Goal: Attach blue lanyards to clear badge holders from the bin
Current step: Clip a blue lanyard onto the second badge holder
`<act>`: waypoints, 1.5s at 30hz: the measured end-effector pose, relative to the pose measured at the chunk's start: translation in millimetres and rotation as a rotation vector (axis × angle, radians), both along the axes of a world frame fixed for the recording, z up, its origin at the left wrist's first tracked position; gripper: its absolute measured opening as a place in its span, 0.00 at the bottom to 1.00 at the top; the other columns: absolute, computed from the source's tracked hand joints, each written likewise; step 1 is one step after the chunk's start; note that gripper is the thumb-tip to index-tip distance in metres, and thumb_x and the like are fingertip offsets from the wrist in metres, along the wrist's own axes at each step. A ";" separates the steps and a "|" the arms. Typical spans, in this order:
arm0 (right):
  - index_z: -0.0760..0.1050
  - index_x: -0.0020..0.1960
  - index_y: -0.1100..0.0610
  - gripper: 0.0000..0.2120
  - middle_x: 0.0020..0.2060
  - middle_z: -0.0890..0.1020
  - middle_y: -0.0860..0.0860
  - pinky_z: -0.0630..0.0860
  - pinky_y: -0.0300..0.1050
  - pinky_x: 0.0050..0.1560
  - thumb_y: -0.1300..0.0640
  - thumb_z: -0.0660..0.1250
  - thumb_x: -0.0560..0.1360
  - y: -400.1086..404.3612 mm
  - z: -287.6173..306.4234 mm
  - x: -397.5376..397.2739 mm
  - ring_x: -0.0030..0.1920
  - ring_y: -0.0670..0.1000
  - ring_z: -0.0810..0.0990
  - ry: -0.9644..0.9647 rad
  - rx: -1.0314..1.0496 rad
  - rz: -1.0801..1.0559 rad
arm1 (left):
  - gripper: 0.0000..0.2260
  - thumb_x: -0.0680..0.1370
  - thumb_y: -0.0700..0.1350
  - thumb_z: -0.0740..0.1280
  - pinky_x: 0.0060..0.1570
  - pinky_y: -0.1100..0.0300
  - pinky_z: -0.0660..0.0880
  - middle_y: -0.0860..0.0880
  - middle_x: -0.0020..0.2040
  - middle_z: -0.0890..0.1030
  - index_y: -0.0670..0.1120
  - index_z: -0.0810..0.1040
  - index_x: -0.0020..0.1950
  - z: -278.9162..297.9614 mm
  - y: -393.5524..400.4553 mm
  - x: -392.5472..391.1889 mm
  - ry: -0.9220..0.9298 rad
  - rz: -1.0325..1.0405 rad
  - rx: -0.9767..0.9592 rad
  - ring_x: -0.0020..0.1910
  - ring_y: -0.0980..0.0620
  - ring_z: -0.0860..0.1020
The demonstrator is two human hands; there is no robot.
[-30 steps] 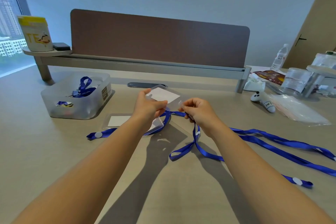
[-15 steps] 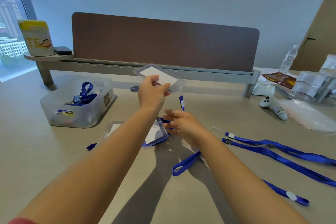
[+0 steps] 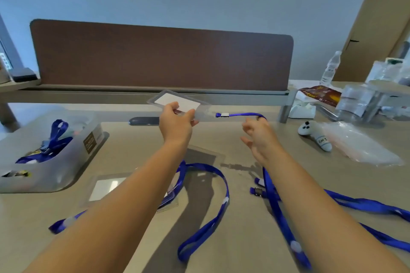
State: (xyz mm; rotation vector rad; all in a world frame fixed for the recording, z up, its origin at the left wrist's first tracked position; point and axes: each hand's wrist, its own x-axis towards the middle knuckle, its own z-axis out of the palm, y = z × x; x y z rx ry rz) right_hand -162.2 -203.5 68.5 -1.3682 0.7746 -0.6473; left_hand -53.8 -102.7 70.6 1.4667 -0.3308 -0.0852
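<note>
1. Left hand [image 3: 176, 123] raised above the desk [image 3: 244, 250], thumb and fingers pinching the near edge of a clear badge holder [image 3: 177, 102] with a white card inside; holder held roughly flat, in the air, in front of the brown divider panel [image 3: 162, 60].
2. Right hand [image 3: 258, 137] raised to the right of it, fingers spread and loosely curled, a thin blue lanyard [image 3: 241, 114] looped over the index finger.
3. Lanyard end with its white-and-dark clip [image 3: 222, 114] pointing left toward the holder's right edge, near it but apart; rest of the strap hanging down behind the right wrist to the desk, passing under the right forearm.
4. Translucent bin [image 3: 66, 162] at left on the desk, holding more blue lanyards and small items not clear enough to name.
5. Second badge holder [image 3: 106, 187] lying flat on the desk under the left forearm, a white card inside, a blue strap [image 3: 208, 224] running from it and looping forward across the desk.
6. More blue lanyards [image 3: 363, 204] spread over the desk at right, their clip ends near the right forearm.
7. White game-style controller [image 3: 315, 134] and a clear plastic bag [image 3: 359, 146] at right, just beside each other; behind them a water bottle [image 3: 330, 68], a brown packet [image 3: 319, 95] and clear containers, blurred.
8. Dark oval cable port [image 3: 144, 121] in the desk below the held holder.
</note>
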 end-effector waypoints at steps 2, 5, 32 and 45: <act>0.69 0.55 0.58 0.09 0.54 0.73 0.61 0.71 0.52 0.58 0.61 0.58 0.76 -25.2 16.4 -12.7 0.52 0.54 0.74 0.026 -0.023 -0.077 | 0.17 0.74 0.37 0.64 0.39 0.64 0.76 0.43 0.53 0.71 0.40 0.66 0.62 7.4 -28.0 -8.2 0.021 -0.039 -0.037 0.43 0.50 0.75; 0.70 0.46 0.56 0.02 0.40 0.72 0.54 0.72 0.47 0.45 0.60 0.59 0.75 -60.5 45.2 -26.7 0.41 0.51 0.71 0.028 -0.086 -0.176 | 0.18 0.74 0.36 0.64 0.35 0.66 0.78 0.39 0.58 0.71 0.39 0.66 0.62 20.5 -67.9 -19.3 0.021 -0.096 -0.095 0.42 0.49 0.75; 0.55 0.74 0.52 0.30 0.68 0.70 0.54 0.73 0.50 0.58 0.59 0.58 0.73 -17.8 -105.5 113.6 0.63 0.56 0.72 0.636 -0.521 0.308 | 0.23 0.71 0.42 0.69 0.60 0.47 0.72 0.40 0.61 0.72 0.41 0.66 0.62 -115.5 47.0 116.0 0.069 0.190 0.425 0.58 0.42 0.72; 0.72 0.61 0.55 0.15 0.67 0.71 0.58 0.51 0.65 0.70 0.57 0.55 0.77 -48.2 -96.2 113.6 0.72 0.62 0.57 1.113 -0.826 0.162 | 0.19 0.71 0.46 0.68 0.57 0.46 0.67 0.40 0.59 0.75 0.43 0.70 0.59 -125.0 52.9 127.7 -0.062 0.272 0.788 0.58 0.40 0.70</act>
